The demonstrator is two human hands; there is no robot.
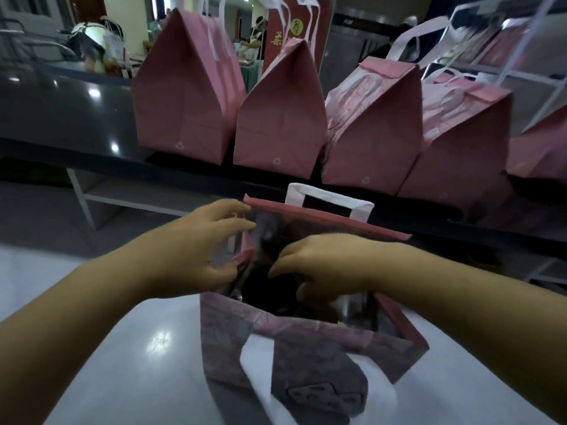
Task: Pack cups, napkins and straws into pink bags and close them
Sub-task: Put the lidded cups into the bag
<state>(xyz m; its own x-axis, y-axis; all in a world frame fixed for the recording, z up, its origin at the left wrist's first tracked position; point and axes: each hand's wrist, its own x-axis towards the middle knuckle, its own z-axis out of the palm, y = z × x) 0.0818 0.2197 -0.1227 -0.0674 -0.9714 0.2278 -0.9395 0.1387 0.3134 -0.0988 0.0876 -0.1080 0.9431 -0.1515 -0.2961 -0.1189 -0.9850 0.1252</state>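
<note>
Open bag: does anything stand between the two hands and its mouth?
Nothing visible does. The left hand touches the left rim of the bag and the right hand is over its mouth. The closed bags stand behind, apart.

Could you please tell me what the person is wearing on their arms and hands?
Nothing that shows. The left hand and right hand are ungloved, with no rings visible. The left forearm and right forearm are bare to the frame's edge: no sleeves, watch or bracelet.
</note>
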